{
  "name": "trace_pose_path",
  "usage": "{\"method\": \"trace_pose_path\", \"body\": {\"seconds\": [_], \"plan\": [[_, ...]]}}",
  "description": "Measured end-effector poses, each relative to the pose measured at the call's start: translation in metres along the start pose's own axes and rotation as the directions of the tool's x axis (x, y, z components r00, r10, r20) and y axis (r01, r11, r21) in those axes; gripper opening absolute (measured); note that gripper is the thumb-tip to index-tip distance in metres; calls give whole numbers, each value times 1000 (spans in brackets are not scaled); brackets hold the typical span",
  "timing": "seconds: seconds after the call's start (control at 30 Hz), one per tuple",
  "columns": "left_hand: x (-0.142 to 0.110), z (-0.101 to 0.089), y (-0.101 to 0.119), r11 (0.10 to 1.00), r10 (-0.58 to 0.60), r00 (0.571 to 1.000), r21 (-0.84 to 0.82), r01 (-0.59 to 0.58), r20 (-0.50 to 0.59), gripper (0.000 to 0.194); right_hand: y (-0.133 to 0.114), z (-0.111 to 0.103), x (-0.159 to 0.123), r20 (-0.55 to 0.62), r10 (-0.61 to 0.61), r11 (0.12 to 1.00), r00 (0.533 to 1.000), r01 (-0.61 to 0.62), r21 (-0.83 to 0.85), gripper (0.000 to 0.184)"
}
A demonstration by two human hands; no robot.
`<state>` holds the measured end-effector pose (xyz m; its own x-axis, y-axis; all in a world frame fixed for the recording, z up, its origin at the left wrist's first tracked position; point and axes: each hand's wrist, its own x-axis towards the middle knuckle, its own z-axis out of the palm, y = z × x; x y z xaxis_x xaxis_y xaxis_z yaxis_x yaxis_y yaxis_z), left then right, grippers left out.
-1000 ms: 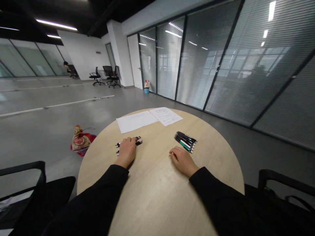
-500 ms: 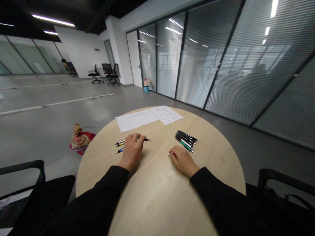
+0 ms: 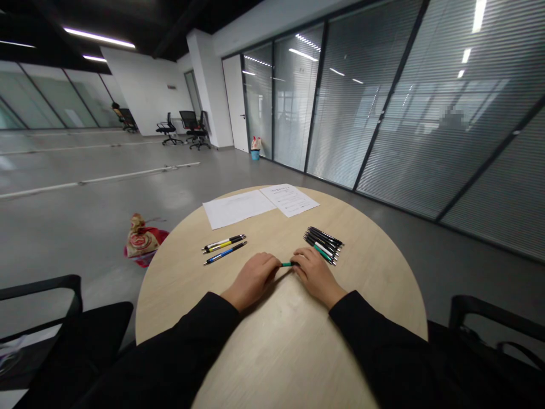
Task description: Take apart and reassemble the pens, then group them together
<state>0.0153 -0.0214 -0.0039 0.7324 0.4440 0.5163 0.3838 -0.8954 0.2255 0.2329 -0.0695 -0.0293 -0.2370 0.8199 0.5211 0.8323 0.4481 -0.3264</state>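
I have the left hand (image 3: 254, 276) and right hand (image 3: 315, 274) with fingers clamped on opposite ends of a green pen (image 3: 286, 264), between three colored pens (image 3: 224, 244) and a mostly black row of pens (image 3: 323, 238) on the tabletop (image 3: 272, 335).

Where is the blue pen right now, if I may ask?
In the head view, the blue pen lies on the left side of the table, just nearer than the yellow pen.
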Motion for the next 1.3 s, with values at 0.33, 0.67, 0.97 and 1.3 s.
{"method": "trace_pose_path", "body": {"seconds": [0.33, 0.67, 0.97, 1.3], "plan": [[-6, 2, -23, 946, -264, 956, -161, 283, 126, 15, 5, 5, -2, 65, 88, 996, 994, -90, 30, 12], [-5, 2, -33, 869, -393, 905, -258, 423, 161, 12, 25, 10, -4, -14, 206, 917, 979, -187, 351, 16], [-4, 2, -43, 794, -473, 870, -361, 489, 138, 15, 31, 10, -4, 2, 307, 860, 952, -279, 427, 21], [-4, 1, -47, 751, -502, 854, -422, 508, 136, 20, 47, 19, -6, 35, 418, 759, 908, -370, 536, 24]]}}
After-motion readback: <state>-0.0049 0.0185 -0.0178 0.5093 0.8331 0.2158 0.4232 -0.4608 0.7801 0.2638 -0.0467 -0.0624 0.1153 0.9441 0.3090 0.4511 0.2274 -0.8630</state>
